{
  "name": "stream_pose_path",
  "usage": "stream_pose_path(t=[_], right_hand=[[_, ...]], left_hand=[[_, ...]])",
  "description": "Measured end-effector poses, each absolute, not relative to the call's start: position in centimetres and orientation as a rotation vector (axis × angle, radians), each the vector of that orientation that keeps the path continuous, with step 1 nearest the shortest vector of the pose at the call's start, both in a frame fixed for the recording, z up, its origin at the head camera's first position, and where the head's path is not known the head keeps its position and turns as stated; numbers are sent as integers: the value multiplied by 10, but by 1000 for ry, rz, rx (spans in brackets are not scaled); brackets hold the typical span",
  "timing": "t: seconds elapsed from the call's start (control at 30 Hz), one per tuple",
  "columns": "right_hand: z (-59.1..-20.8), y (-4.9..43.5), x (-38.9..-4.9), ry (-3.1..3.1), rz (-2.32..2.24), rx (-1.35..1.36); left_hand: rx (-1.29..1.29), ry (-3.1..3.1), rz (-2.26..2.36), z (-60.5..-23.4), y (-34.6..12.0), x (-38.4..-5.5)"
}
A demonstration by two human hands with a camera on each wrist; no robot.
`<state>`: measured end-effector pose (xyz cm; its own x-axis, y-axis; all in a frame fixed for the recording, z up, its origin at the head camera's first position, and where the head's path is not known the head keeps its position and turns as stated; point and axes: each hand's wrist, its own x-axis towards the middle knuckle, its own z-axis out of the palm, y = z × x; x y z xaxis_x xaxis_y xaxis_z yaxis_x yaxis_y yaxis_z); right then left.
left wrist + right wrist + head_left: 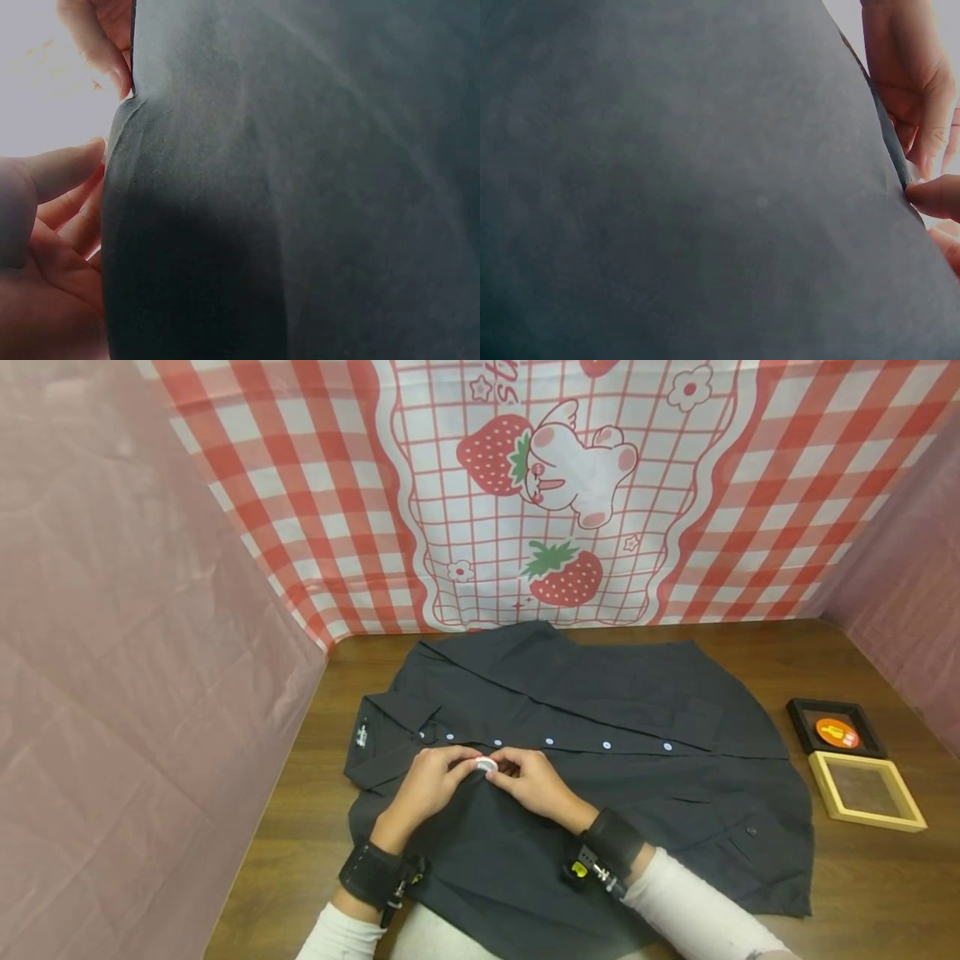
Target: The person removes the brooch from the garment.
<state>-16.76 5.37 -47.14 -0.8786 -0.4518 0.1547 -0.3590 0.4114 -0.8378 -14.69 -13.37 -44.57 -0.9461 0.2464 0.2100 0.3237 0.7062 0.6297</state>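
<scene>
A dark button-up shirt (pixel 570 802) lies spread on the wooden table, its collar to the left. Its row of pale buttons runs across the middle. My left hand (pixel 437 781) and right hand (pixel 531 781) meet at the shirt's front edge in the head view. Between their fingertips is a small round white-rimmed disc (pixel 486 764), pinched from both sides against the cloth; its exact kind cannot be told. In the left wrist view, raised cloth (pixel 202 187) hides part of the fingers. The right wrist view shows thumb and fingers at the cloth's edge (pixel 889 142).
To the right lie an open black box (pixel 802 727) holding a round orange badge-like piece (pixel 837 733), and a pale yellow frame-like lid (pixel 870 818). A red-checked strawberry cloth (pixel 330 518) hangs behind the table. Pink curtains (pixel 150 652) flank both sides.
</scene>
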Motion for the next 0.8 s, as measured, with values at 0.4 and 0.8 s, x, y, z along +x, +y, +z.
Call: stream_pose_path(t=[0.4,0.8], right_hand=[[-475,51,-168,2596,-1490,-737],[-472,48,-166,2633,-1482,-708]], left_hand=[[-400,-2814,-1072,-447,-132,-147],[-372,-2820,-1103,-447,-132,-147]])
